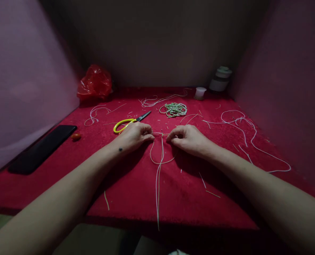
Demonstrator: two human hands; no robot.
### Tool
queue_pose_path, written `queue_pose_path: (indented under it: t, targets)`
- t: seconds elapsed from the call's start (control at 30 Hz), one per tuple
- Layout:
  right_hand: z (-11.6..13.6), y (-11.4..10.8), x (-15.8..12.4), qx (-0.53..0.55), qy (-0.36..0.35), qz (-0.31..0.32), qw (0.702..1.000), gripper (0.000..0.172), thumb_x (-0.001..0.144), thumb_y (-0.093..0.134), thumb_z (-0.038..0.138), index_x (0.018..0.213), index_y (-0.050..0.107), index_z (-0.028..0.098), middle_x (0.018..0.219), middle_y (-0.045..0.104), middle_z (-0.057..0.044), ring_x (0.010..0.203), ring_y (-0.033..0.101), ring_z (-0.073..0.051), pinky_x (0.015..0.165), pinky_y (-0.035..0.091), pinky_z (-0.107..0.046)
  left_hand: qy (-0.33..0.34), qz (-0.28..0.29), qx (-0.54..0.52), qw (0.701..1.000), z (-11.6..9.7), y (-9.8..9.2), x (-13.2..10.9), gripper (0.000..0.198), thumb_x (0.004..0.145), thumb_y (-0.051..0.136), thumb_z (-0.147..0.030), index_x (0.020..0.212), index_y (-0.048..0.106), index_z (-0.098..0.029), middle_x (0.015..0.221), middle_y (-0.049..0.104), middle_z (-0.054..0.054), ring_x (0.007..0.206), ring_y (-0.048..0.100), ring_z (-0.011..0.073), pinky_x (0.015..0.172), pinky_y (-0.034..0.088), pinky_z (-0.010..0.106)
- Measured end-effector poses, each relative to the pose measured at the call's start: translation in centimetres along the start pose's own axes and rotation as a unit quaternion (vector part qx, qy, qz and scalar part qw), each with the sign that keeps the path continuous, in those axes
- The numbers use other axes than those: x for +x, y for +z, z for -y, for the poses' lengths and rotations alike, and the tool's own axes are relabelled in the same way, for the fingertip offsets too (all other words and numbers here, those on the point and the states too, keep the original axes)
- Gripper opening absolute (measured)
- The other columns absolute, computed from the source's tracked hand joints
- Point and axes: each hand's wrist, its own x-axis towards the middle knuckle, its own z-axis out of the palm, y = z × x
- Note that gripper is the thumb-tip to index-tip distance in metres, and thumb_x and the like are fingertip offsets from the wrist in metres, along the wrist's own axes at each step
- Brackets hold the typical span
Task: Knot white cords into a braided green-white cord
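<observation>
My left hand (139, 134) is closed in a pinch on thin cord at the left of a small knot (162, 134). Opposite it, my right hand (185, 139) pinches cord on the knot's right side. From the knot, pale cords (157, 180) run down toward me and hang over the table's front edge. A tan cord loop (157, 163) curves below the knot, between the hands. Just behind my left hand lie scissors (124, 124) with yellow handles, blades pointing away to the right. A heap of green and white braided cord (175, 109) rests beyond the knot.
The table has a red cloth (131, 202). A black phone (43, 148) and a small reddish-brown object (76, 136) lie left. Farther back are a red plastic bag (95, 83), a white cup (200, 93) and a lidded jar (221, 79). Loose white cord (253, 131) sprawls right.
</observation>
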Motion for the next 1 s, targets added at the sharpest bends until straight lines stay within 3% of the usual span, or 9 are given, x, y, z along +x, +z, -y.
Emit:
queue_pose_path:
  t: [0.1, 0.2, 0.37, 0.53, 0.7, 1.0]
  targets:
    - [-0.1, 0.5, -0.2, -0.089, -0.028, -0.016, 0.995, 0.028, 0.069, 0.049, 0.009, 0.083, 0.072, 0.019, 0.075, 0.067, -0.003, 0.068, 0.058, -0.012, 0.065, 0.042, -0.022, -0.013, 0.038, 0.048, 0.998, 0.0, -0.7, -0.1, 0.018, 0.073, 0.058, -0.034, 0.069, 0.063, -0.017, 0.055, 0.057, -0.002, 0.052, 0.047, 0.0088, 0.052, 0.031, 0.020]
    - [-0.1, 0.7, -0.3, -0.105, -0.022, -0.019, 0.994, 0.029, 0.070, 0.049, 0.009, 0.085, 0.071, 0.021, 0.078, 0.068, -0.002, 0.071, 0.059, -0.013, 0.067, 0.043, -0.023, -0.033, 0.059, 0.073, 0.995, -0.5, -1.2, -0.4, 0.015, 0.075, 0.055, -0.028, 0.068, 0.064, -0.018, 0.053, 0.058, -0.002, 0.049, 0.048, 0.0091, 0.051, 0.030, 0.020]
    - [-0.1, 0.8, -0.2, -0.093, -0.004, -0.029, 0.995, 0.027, 0.073, 0.051, 0.011, 0.087, 0.071, 0.022, 0.082, 0.068, -0.003, 0.075, 0.059, -0.014, 0.070, 0.044, -0.024, 0.002, 0.010, 0.086, 0.996, -0.9, -0.7, -0.5, 0.015, 0.074, 0.055, -0.023, 0.066, 0.065, -0.017, 0.053, 0.056, -0.001, 0.051, 0.047, 0.0091, 0.055, 0.032, 0.021]
    - [0.1, 1.2, 0.0, -0.118, 0.005, -0.051, 0.992, 0.023, 0.076, 0.054, 0.020, 0.089, 0.072, 0.024, 0.084, 0.065, -0.004, 0.075, 0.058, -0.014, 0.070, 0.043, -0.024, 0.056, -0.051, 0.120, 0.990, -1.5, 0.7, -0.4, 0.015, 0.074, 0.056, -0.024, 0.066, 0.066, -0.016, 0.067, 0.057, 0.002, 0.062, 0.049, 0.0111, 0.062, 0.035, 0.022]
    - [0.5, 1.5, 0.1, -0.149, 0.007, -0.072, 0.986, 0.022, 0.078, 0.055, 0.025, 0.093, 0.072, 0.025, 0.086, 0.063, -0.006, 0.075, 0.056, -0.014, 0.069, 0.041, -0.025, 0.048, -0.088, 0.121, 0.988, -2.2, 2.0, -0.6, 0.019, 0.079, 0.052, -0.026, 0.069, 0.064, -0.017, 0.067, 0.053, 0.001, 0.061, 0.047, 0.0104, 0.060, 0.035, 0.022]
    - [0.6, 2.0, 0.8, -0.083, 0.043, -0.080, 0.992, 0.018, 0.074, 0.057, 0.023, 0.083, 0.072, 0.021, 0.079, 0.068, -0.005, 0.076, 0.059, -0.015, 0.069, 0.042, -0.025, 0.064, -0.114, 0.148, 0.980, -2.6, 2.9, -0.8, 0.017, 0.080, 0.050, -0.023, 0.068, 0.061, -0.016, 0.070, 0.054, 0.002, 0.063, 0.049, 0.0112, 0.062, 0.037, 0.024]
